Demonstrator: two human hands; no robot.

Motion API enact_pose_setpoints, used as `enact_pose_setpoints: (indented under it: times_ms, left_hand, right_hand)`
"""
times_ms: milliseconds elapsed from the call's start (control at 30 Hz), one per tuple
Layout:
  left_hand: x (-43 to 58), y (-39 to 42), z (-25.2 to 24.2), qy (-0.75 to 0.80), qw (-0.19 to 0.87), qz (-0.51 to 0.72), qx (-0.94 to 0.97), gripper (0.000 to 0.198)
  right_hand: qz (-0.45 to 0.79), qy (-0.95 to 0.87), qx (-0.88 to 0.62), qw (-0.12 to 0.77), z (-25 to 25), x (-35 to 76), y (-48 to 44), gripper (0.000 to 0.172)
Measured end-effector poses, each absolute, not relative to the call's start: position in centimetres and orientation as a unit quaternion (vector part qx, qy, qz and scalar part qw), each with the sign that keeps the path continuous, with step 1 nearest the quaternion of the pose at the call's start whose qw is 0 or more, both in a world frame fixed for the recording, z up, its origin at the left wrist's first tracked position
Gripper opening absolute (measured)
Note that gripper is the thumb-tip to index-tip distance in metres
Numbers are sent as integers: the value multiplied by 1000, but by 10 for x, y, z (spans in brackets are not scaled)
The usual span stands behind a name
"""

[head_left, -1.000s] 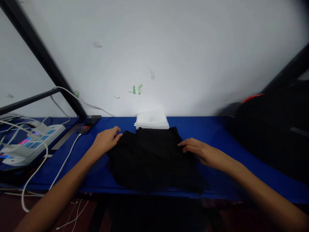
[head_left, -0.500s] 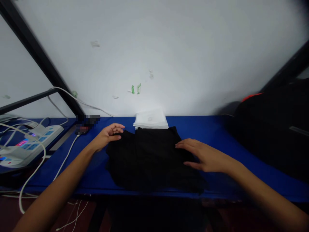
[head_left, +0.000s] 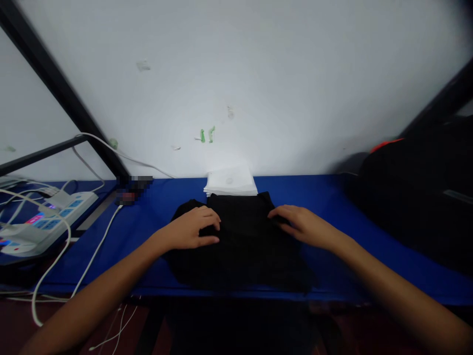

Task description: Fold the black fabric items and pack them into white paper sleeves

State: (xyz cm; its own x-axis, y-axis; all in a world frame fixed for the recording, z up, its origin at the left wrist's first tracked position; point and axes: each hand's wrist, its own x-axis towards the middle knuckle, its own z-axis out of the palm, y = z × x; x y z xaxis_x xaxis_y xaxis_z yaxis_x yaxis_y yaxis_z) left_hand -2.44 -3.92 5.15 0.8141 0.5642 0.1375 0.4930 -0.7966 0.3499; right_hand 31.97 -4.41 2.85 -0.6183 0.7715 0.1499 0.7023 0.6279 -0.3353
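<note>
Behind everything stands a pale wall (head_left: 288,98), and from its foot a blue table (head_left: 314,190) runs toward the person. Taking the middle of the black cloth as the clock's centre, a large black bulk (head_left: 414,197), perhaps a bag, sits between 2 and 3 o'clock, well apart from the work. The black cloth (head_left: 244,256) itself lies low and spread on the table, its near edge by the table's front at 6 o'clock; its folds are too dark to tell. A white power strip (head_left: 83,199) lies far out toward 9 o'clock.

The left hand (head_left: 194,229) is over the cloth near 9 o'clock, palm down, fingers curved and thumb apart from them, with a gap between. The right hand (head_left: 303,226) is at the 3 o'clock side, fingertips at the cloth's edge near 2; whether they pinch fabric I cannot tell. At 12 o'clock a small white stack (head_left: 229,182) stands just beyond the cloth's far edge.

The step in hand seems to be arranging or flattening the cloth. The next move likely calls for light, even pressure from the left hand while the right steadies the edge, keeping the stack undisturbed.
</note>
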Motion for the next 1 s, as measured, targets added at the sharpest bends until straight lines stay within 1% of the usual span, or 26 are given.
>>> enact_pose_setpoints:
  times_ms: [67,100,233,333,433,567,633,700,767,833,933,1000]
  left_hand:
    - [-22,-23,47,316,155,144,925,16]
    - [-21,-13,44,350,136,148,915,16]
    - [-14,26,36,482,-30,82,872,16]
    - [-5,42,30,496,-84,49,863,14]
    - [2,41,28,493,-115,35,862,16]
    - [7,23,37,483,-147,51,862,20]
    - [6,10,40,444,-130,71,884,21]
    - [3,-2,41,395,-84,85,911,23]
    - [-2,-13,40,371,-30,73,925,27]
    - [-9,-19,38,379,10,51,924,32]
    - [-19,-21,38,415,61,44,907,34]
    - [-24,-18,39,430,96,56,896,28]
  right_hand:
    - [142,-876,-430,166,28,315,-31,23]
    - [143,-865,-449,171,27,313,-22,23]
    - [105,-817,-546,153,17,304,14,23]
    - [83,-792,-589,136,8,298,30,21]
    - [63,-770,-624,118,5,293,32,28]
    - [37,-746,-657,102,7,293,28,37]
    - [27,-736,-669,96,8,295,28,38]
    - [19,-731,-676,93,9,297,28,38]
    - [10,-731,-675,98,11,297,25,40]
    - [-10,-738,-665,115,15,296,18,40]
    - [-43,-808,-565,163,20,294,2,36]
    - [-33,-869,-462,172,20,292,-9,33]
